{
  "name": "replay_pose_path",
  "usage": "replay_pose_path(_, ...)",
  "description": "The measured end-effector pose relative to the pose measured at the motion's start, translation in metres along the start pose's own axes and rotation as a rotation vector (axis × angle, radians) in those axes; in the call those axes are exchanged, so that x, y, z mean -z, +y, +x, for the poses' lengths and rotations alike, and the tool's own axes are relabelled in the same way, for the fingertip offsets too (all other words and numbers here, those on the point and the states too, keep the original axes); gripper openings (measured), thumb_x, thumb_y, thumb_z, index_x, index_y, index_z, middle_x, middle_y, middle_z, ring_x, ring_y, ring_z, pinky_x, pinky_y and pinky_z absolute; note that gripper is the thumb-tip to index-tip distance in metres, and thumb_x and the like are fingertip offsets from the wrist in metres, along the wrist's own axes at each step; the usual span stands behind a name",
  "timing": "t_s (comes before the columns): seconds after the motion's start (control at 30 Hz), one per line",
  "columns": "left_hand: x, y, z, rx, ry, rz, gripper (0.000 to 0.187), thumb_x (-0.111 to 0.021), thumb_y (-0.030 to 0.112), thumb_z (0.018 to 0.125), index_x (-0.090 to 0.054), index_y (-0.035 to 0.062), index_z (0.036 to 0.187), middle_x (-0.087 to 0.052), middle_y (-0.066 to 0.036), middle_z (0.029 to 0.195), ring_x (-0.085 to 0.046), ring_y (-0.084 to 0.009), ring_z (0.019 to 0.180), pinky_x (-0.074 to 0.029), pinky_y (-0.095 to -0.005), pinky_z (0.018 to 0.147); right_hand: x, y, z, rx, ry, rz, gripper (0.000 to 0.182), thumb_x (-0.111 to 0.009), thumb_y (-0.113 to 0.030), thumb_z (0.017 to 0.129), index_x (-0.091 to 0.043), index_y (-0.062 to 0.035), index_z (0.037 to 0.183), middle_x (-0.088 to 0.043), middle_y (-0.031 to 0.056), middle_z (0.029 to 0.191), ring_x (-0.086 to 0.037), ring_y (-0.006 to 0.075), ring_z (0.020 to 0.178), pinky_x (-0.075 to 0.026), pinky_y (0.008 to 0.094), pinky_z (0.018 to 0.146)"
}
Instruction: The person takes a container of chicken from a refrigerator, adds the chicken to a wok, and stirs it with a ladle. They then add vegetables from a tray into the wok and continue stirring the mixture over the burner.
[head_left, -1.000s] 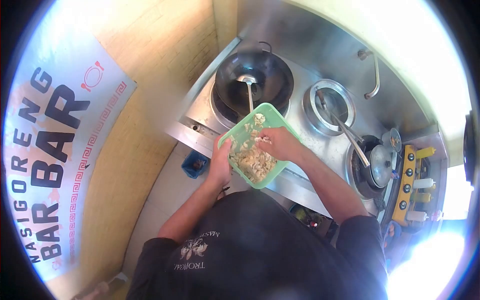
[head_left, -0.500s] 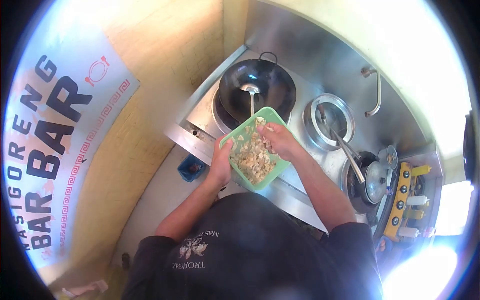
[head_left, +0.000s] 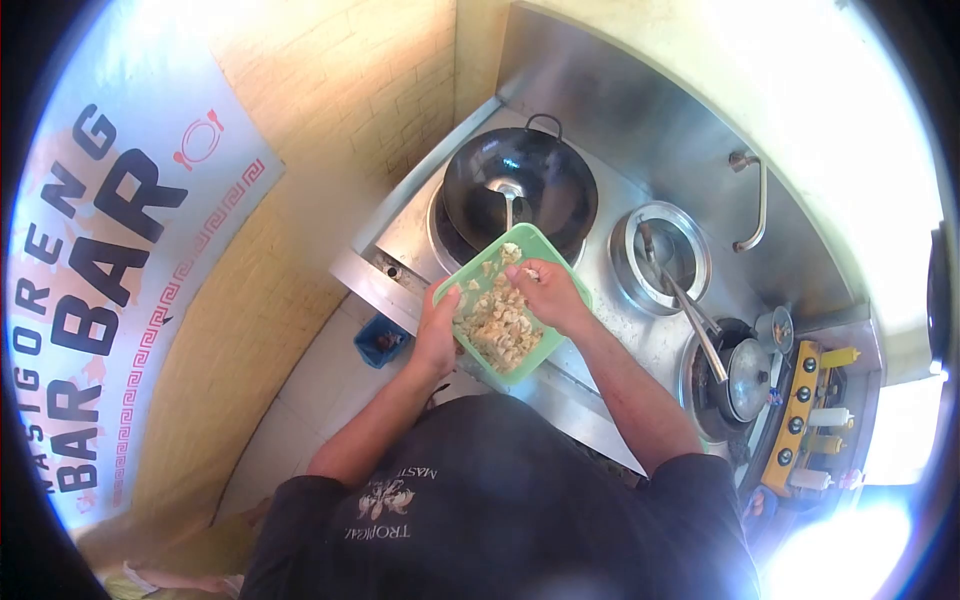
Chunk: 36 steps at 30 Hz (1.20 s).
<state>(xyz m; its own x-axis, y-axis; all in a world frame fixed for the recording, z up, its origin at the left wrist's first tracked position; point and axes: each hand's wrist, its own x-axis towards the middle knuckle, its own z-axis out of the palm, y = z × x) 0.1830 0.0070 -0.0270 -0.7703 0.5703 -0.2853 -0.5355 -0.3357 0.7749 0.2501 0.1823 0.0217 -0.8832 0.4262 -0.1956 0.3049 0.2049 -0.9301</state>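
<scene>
My left hand (head_left: 436, 335) grips the left side of a light green plastic container (head_left: 545, 352), its thumb over the rim. Inside lie many pale, chopped food pieces (head_left: 497, 325), which look like cooked chicken. My right hand (head_left: 550, 298) is in the container's upper right part, fingers and thumb pinched together around some of the pieces. The container is held tilted in front of a black wok (head_left: 565, 185), covering a little of its near edge. A metal ladle or spatula (head_left: 507, 188) rests in the wok, its handle end hidden behind the container.
Right of the wok, a round metal pot (head_left: 622, 262) holds long-handled utensils (head_left: 700, 335). Farther right stand a lidded pan (head_left: 748, 378) and a yellow rack (head_left: 795, 420) with squeeze bottles. A faucet (head_left: 762, 200) juts from the steel backsplash. Below left sits a blue bin (head_left: 382, 342).
The whole view has shifted slightly, putting the stove a little lower in the picture. My right hand has moved slightly within the container; my left hand keeps its grip.
</scene>
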Motion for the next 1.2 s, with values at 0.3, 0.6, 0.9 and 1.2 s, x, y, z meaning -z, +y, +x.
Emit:
replay_pose_path(0.3, 0.093, 0.035, -0.042, -0.072, 0.107, 0.076, 0.047, -0.035, 0.032, 0.097, -0.038, 0.0015, 0.133, -0.045, -0.016, 0.134, -0.046, -0.0284, 0.122, -0.035, -0.0408, 0.104, 0.076, 0.012, 0.099, -0.225, 0.114, 0.689, 0.025, -0.055, -0.030, 0.093, -0.051, -0.0088, 0.081, -0.044, -0.0013, 0.063, -0.038, 0.0063, 0.045, -0.027, 0.0195, 0.037)
replay_pose_path(0.6, 0.132, 0.063, -0.183, -0.288, 0.531, -0.184, 0.056, -0.030, 0.039, 0.097, -0.033, 0.0007, 0.138, -0.040, -0.018, 0.139, -0.041, -0.0330, 0.127, -0.031, -0.0439, 0.107, 0.055, 0.077, 0.213, -0.518, 0.314, 0.264, 0.041, -0.047, -0.035, 0.094, -0.059, 0.0004, 0.111, -0.063, 0.0197, 0.095, -0.057, 0.0351, 0.107, -0.044, 0.0500, 0.086)
replay_pose_path(0.9, 0.161, 0.049, -0.221, -0.366, 0.515, -0.244, 0.055, -0.030, 0.038, 0.097, -0.034, 0.0006, 0.137, -0.040, -0.018, 0.139, -0.041, -0.0324, 0.127, -0.032, -0.0440, 0.107, 0.080, 0.058, 0.094, -0.014, 0.338, -0.107, 0.029, -0.053, -0.020, 0.089, -0.065, 0.0020, 0.104, -0.067, 0.0119, 0.084, -0.064, 0.0193, 0.082, -0.050, 0.0318, 0.075)
replay_pose_path(1.2, 0.199, 0.083, -0.235, -0.364, 0.498, -0.182, 0.053, -0.031, 0.037, 0.097, -0.036, 0.0006, 0.136, -0.041, -0.017, 0.138, -0.041, -0.0315, 0.126, -0.031, -0.0433, 0.107, -0.004, 0.061, 0.019, -0.001, 0.406, -0.411, 0.046, -0.068, -0.025, 0.082, -0.058, 0.0025, 0.117, -0.063, 0.0209, 0.111, -0.061, 0.0285, 0.104, -0.048, 0.0346, 0.088)
